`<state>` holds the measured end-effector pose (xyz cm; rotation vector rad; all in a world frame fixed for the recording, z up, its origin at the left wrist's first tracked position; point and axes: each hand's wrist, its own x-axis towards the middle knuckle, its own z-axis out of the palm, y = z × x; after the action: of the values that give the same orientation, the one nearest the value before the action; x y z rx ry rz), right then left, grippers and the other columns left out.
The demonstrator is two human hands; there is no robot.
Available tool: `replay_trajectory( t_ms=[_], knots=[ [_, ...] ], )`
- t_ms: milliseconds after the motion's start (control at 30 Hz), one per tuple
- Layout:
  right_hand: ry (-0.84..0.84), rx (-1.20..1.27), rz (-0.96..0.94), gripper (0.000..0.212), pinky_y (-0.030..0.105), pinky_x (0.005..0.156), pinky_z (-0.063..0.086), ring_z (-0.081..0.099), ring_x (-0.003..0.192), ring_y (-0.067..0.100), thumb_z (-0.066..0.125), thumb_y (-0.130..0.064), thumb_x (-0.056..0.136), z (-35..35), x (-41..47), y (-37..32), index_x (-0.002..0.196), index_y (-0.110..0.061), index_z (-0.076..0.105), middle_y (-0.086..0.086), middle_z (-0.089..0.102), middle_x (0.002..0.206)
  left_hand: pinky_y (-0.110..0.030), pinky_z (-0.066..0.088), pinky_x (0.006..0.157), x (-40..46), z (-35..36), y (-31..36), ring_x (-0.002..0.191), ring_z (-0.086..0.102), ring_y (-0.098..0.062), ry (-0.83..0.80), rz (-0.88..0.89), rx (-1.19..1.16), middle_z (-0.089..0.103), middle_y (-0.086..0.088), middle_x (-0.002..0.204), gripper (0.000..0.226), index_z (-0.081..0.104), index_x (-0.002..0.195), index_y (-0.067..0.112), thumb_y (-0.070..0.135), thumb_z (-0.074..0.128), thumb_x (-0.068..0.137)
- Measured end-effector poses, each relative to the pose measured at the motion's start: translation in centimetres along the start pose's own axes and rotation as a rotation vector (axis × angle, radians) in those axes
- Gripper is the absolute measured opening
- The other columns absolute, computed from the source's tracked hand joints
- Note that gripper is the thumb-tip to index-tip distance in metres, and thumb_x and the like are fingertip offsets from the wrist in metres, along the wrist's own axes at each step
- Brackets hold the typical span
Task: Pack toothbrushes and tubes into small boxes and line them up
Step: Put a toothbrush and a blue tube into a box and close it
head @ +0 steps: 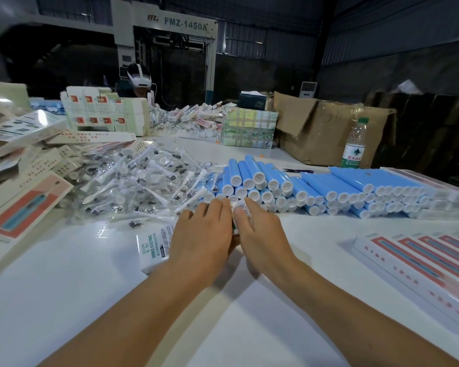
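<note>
Two hands, left hand (204, 234) and right hand (260, 231), fingers curled round a mostly hidden small box (240, 207)

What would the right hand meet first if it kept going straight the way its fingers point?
Probably the stack of blue tubes. The right hand, gripping the small box with the left hand, points away from the person, and the white capped tube ends lie just past its fingertips; depth is hard to judge.

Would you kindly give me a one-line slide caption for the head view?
Both hands, left hand and right hand, work a small white box before stacked blue tubes and bagged brush heads.
</note>
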<state>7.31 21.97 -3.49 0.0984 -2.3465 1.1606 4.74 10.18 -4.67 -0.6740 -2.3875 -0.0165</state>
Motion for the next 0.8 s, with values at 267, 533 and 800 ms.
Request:
replay_trajectory(
  t_ms=[267,533,800],
  knots=[
    [-0.104,0.926,0.522,0.021,0.04,0.067,0.06,0.072,0.079,0.028,0.043,-0.005,0.096,-2.0,1.6,-0.8,0.097,0.002,0.062,0.016,0.073,0.086,-0.033,0.033,0.091,0.4,-0.4,-0.8,0.121,0.042,-0.02,-0.014,-0.095,-0.052,0.041,0.001,0.137,0.075,0.02,0.146,0.015,0.063,0.034,0.09],
    [-0.094,1.096,0.626,0.024,0.038,0.064,0.06,0.07,0.077,0.026,0.043,0.004,0.094,-2.0,1.7,-0.3,0.092,-0.007,0.065,0.014,0.074,0.081,-0.037,0.05,0.061,0.4,-1.0,-0.8,0.077,0.065,-0.03,0.105,-0.034,-0.033,0.068,-0.012,0.092,0.072,0.065,0.111,-0.001,0.046,0.083,0.06],
    [-0.016,0.858,0.481,0.037,0.036,0.063,0.06,0.072,0.066,0.016,0.041,0.009,0.093,-1.6,1.3,-0.5,0.088,-0.017,0.066,0.001,0.074,0.071,-0.036,0.048,0.06,0.3,-1.1,-0.6,0.074,0.063,-0.029,0.109,0.007,0.019,0.067,-0.011,0.09,0.072,0.065,0.111,-0.002,0.049,0.081,0.062]
  ],
)
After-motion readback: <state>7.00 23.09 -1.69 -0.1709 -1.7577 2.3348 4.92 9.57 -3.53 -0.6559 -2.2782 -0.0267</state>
